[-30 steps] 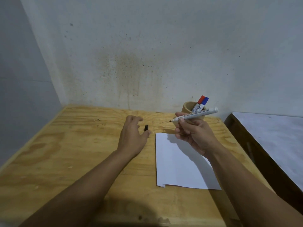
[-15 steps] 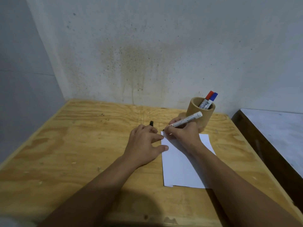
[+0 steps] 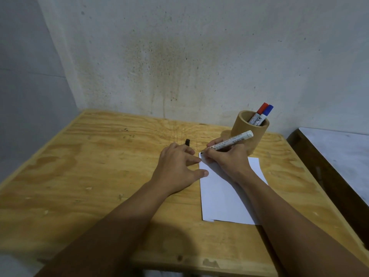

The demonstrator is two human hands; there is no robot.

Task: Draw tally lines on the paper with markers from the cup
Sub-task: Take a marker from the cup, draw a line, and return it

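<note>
A white sheet of paper (image 3: 223, 198) lies on the plywood table (image 3: 99, 176). My right hand (image 3: 229, 160) grips an uncapped white marker (image 3: 231, 141), its black tip touching the paper's far left corner. My left hand (image 3: 177, 168) rests flat with fingers spread, thumb and fingertips on the paper's left edge. The marker's black cap (image 3: 187, 142) lies on the table just beyond my left fingers. A tan cup (image 3: 247, 132) behind my right hand holds a red-capped marker (image 3: 259, 112) and a blue-capped marker (image 3: 264, 114).
A stained grey wall rises right behind the table. To the right, across a narrow gap, stands a lower dark-framed surface with a pale top (image 3: 343, 152).
My right hand came down from mid-air and set the marker tip on the paper's corner. My left hand left the cap on the table and slid right onto the paper's edge.
</note>
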